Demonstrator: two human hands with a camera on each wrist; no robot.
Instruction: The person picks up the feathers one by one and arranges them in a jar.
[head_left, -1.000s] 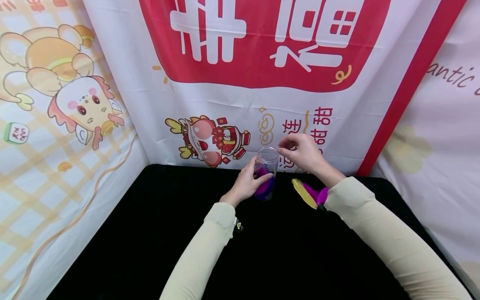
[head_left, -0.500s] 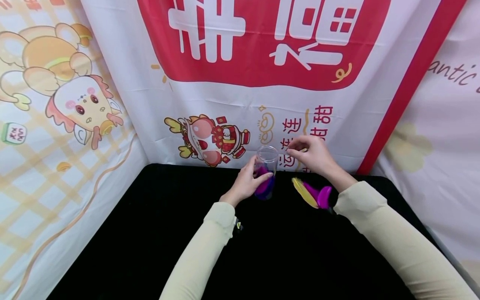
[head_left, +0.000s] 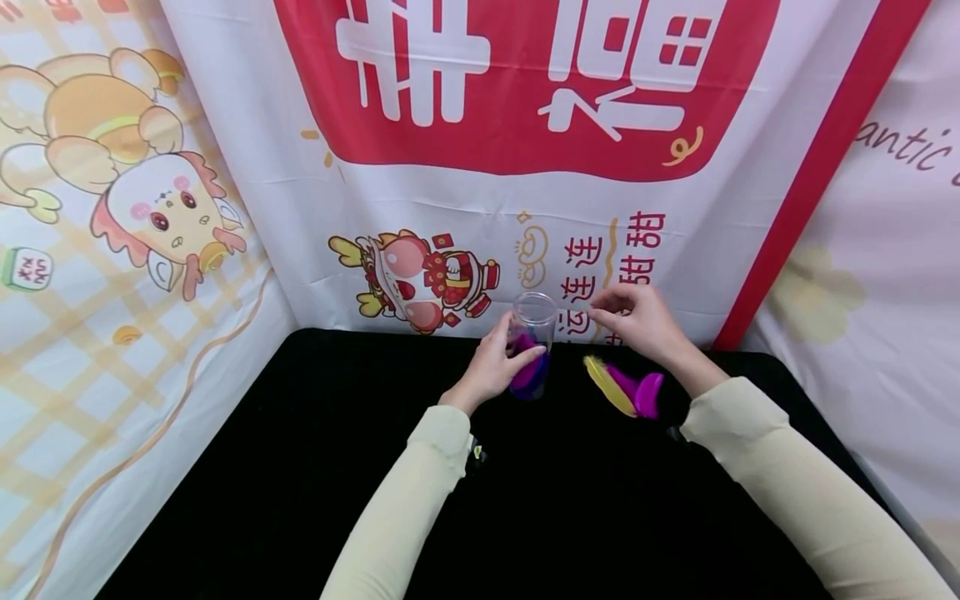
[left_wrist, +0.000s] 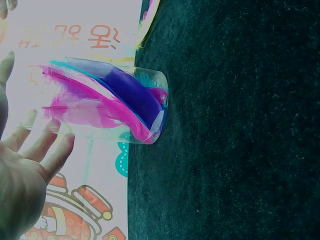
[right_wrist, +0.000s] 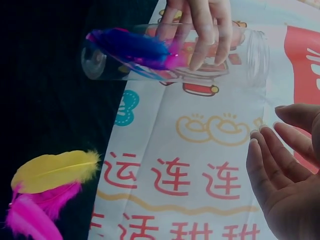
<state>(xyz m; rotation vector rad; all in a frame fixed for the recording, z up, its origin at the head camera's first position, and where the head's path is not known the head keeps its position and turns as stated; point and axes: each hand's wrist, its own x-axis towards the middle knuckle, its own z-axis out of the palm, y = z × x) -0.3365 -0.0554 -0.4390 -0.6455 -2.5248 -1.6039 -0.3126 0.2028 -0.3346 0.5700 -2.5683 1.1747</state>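
Observation:
A clear, tall plastic jar (head_left: 536,310) stands upright near the back of the black table. Blue, purple and magenta feathers (left_wrist: 117,95) fill its lower part. My left hand (head_left: 491,365) grips the jar's side, thumb across the front. To the right of the jar's mouth is my right hand (head_left: 637,323), raised and apart from it. In the right wrist view its fingers are loosely bent, with a gap to the thumb and nothing between. A yellow feather (right_wrist: 52,171) and magenta feathers (right_wrist: 32,220) lie on the table below that hand.
The black table (head_left: 360,467) ends at a white hanging cloth (head_left: 300,275) with red printing, just behind the jar. Printed cloths also rise at the left and right sides.
My right hand has drawn away from the jar's rim, rightward and slightly down. More of the magenta feathers shows beside the right sleeve. My left hand and the jar stay put.

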